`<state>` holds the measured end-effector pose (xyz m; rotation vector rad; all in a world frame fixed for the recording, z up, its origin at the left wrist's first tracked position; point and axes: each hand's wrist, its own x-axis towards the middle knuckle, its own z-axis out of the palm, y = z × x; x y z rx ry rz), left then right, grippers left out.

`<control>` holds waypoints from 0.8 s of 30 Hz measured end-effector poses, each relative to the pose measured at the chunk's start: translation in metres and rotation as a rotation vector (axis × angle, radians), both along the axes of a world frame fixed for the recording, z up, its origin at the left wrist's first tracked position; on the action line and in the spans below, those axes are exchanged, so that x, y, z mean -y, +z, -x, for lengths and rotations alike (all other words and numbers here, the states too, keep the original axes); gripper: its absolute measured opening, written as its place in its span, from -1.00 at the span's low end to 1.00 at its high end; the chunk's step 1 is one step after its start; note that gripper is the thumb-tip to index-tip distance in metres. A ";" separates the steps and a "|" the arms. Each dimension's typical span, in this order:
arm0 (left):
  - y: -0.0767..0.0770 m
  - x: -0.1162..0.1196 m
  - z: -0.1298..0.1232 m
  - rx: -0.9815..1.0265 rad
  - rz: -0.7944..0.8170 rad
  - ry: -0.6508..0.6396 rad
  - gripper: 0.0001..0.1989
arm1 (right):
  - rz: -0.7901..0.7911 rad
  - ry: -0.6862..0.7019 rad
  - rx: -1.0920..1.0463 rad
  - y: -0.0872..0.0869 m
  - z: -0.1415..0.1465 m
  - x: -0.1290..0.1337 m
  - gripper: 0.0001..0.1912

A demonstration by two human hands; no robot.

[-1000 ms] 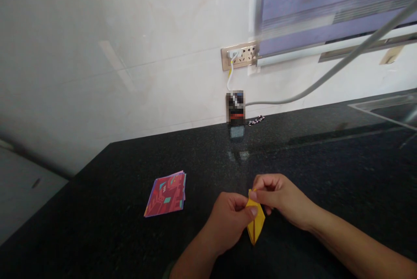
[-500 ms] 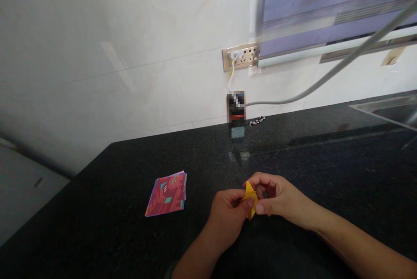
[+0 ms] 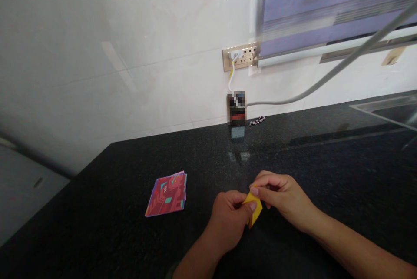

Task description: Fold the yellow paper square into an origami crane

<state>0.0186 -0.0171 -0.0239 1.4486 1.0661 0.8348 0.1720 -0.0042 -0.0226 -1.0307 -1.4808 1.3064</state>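
Note:
A small piece of folded yellow paper (image 3: 256,214) is held above the dark countertop (image 3: 208,153). My left hand (image 3: 230,216) pinches its left side, with the thumb lying across the front face. At the paper's top corner, my right hand (image 3: 282,194) is closed, thumb and fingertips pressed together on the edge. The fingers behind the paper are partly hidden. To the left of both hands lies a stack of patterned paper sheets (image 3: 167,194), with a red and pink design on top.
Against the wall stands a pixelated dark box (image 3: 237,108), with a beaded string (image 3: 257,121) beside it. A white cable runs up to the wall socket (image 3: 240,56). A grey hose (image 3: 325,80) crosses at right, near a sink rim (image 3: 368,111).
My right hand has shifted from the paper's right side to its top corner, its thumb now on the front. The yellow paper has turned and shows a broader flat face.

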 end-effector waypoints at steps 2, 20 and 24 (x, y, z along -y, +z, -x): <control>0.000 0.001 -0.002 -0.002 0.021 -0.004 -0.80 | 0.030 -0.046 -0.047 0.000 -0.001 -0.002 -0.84; -0.003 0.000 -0.006 0.146 0.196 0.067 -0.79 | 0.182 -0.026 -0.120 -0.002 0.005 0.000 -0.77; -0.001 -0.001 -0.005 0.113 0.190 0.105 -0.76 | 0.226 0.135 -0.113 -0.002 0.006 0.001 -0.74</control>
